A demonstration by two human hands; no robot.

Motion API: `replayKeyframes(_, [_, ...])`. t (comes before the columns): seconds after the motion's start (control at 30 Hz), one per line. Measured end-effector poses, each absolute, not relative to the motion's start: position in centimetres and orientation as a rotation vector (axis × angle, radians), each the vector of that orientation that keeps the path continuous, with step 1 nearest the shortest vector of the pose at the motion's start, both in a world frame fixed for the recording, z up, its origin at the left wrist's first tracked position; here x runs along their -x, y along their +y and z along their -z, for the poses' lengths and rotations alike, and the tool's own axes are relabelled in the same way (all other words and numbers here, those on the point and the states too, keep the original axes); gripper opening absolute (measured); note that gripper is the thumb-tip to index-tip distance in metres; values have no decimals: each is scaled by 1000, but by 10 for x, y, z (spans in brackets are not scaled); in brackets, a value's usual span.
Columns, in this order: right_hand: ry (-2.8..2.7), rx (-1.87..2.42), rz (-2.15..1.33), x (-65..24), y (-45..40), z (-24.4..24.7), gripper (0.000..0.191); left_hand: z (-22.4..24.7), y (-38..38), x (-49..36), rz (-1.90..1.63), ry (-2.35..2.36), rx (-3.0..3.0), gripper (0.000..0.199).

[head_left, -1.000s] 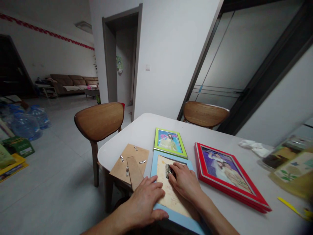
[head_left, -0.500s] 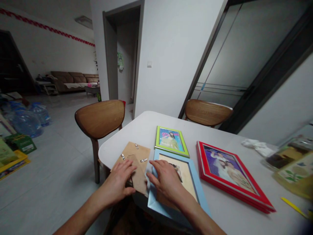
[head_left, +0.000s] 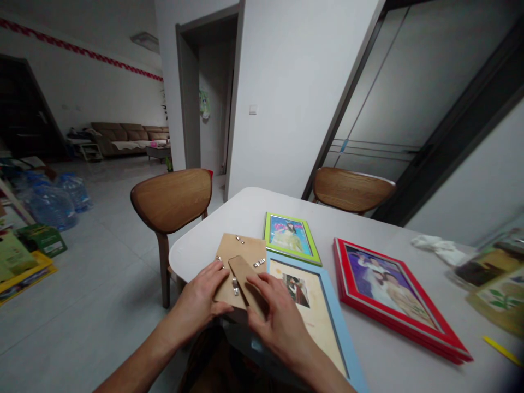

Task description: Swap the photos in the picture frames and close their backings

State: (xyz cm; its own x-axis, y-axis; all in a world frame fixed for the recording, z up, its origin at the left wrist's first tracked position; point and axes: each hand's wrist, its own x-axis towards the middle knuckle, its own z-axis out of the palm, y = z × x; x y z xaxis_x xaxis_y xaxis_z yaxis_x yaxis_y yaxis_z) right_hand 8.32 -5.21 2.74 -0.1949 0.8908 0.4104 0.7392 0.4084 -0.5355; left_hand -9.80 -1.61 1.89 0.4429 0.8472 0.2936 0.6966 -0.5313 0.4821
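Observation:
A brown backing board with several small metal clips lies at the table's near left edge. My left hand holds the board's left side, thumb near its lower edge. My right hand grips a narrow brown stand flap, which is tilted up from the board. Beside them rests a light blue frame with a small photo on a cream sheet. Behind it is a green frame with a portrait.
Stacked red frames lie on the white table at right, near a white cloth, a clear container and a yellow tool. Wooden chairs stand at the far edges.
The board has shifted right and turned, now overlapping the blue frame's left edge. My right hand has taken hold of the flap and lifted it, exposing a clip beneath.

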Motion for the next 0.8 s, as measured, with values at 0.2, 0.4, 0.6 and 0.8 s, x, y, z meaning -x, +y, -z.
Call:
replayKeyframes(0.2, [-1950, 1623, -247, -159, -95, -26, 35, -33, -43, 37, -614, 1081, -2471, 58])
replayKeyframes(0.4, [-1982, 1747, -232, -193, -116, -11, 35, -27, -55, 5, -490, 1010, -2482, 55])
replayKeyframes(0.6, [-2051, 1708, -97, -187, -104, 4, 37, -23, -50, 11, -419, 1073, -2466, 44])
replayKeyframes(0.8, [-2099, 1650, 44, -181, -101, 7, 32, -23, -48, 17, -425, 1026, -2464, 36])
